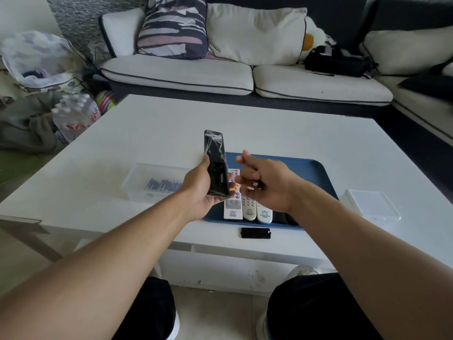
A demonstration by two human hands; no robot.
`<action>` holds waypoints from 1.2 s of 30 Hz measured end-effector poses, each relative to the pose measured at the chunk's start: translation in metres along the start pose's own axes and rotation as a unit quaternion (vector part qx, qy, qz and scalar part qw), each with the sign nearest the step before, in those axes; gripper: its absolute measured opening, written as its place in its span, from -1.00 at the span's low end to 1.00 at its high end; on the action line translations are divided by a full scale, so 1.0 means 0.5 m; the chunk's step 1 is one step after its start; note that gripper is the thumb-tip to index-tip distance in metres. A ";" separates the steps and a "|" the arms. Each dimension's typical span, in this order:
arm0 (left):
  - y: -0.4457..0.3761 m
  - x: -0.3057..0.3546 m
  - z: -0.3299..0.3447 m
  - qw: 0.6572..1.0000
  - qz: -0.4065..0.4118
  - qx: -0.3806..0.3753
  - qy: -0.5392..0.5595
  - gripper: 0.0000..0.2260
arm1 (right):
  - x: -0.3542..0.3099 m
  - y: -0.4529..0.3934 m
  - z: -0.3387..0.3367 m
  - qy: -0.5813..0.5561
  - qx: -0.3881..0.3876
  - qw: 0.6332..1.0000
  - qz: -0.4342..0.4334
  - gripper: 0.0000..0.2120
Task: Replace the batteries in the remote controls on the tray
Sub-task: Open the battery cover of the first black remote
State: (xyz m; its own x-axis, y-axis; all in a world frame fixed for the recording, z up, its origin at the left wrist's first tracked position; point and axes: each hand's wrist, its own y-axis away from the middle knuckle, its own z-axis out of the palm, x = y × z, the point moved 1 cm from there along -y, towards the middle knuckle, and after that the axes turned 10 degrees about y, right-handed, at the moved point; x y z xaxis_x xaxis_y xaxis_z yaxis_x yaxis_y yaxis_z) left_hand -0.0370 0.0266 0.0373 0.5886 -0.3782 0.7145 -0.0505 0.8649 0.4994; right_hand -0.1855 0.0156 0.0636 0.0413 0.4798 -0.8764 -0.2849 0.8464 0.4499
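Both knees in dark trousers sit closest to me, with the white table (pixel 269 123) past them. Above it my left hand (pixel 199 190) grips a black remote (pixel 215 163) wrapped in clear film, thumb along its left edge, back side facing me with the battery bay uncovered. Just right of it my right hand (pixel 267 182) is curled, its lower fingers holding what look like two small batteries (pixel 256 185), while thumb and forefinger stick out toward the remote without touching it. Under both hands lies the blue tray (pixel 316 173), carrying three white remotes (pixel 247 211) side by side and something dark to their right that I cannot make out. Nearer to me than the tray, below my right hand, a black battery cover (pixel 255 233) lies flat on the table. Left of my left hand stands a clear box of batteries (pixel 161 185); far right of my right hand sits a white lidded box (pixel 370 204).
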 end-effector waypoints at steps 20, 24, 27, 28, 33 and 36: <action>-0.007 0.006 -0.025 0.994 -0.073 -0.028 -0.070 -0.59 | 0.015 0.034 0.025 0.683 0.139 0.671 -0.252 -0.74; -0.010 0.004 -0.033 0.989 -0.096 -0.051 -0.098 -0.65 | 0.016 0.033 0.031 0.683 0.126 0.678 -0.241 -0.76; -0.016 0.003 -0.039 0.986 -0.105 -0.066 -0.113 -0.65 | 0.021 0.024 0.030 0.686 0.125 0.677 -0.237 -0.75; -0.019 0.004 -0.043 0.985 -0.104 -0.070 -0.122 -0.64 | 0.023 0.020 0.030 0.687 0.124 0.676 -0.234 -0.74; -0.014 0.024 -0.072 0.923 -0.084 -0.027 -0.375 -0.45 | 0.048 -0.003 0.025 0.728 0.104 0.639 -0.225 -0.74; -0.006 0.039 -0.080 0.872 -0.007 0.038 -0.488 -0.48 | 0.069 -0.017 0.030 0.746 0.078 0.622 -0.225 -0.74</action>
State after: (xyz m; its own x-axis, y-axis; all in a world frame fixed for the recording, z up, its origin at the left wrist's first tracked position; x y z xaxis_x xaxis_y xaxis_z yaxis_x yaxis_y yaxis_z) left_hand 0.0066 0.0297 0.0300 -0.3758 -0.5209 0.7665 -0.1239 0.8479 0.5154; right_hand -0.1671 0.0283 0.0322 -0.8844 -0.4639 -0.0507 -0.4650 0.8853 0.0097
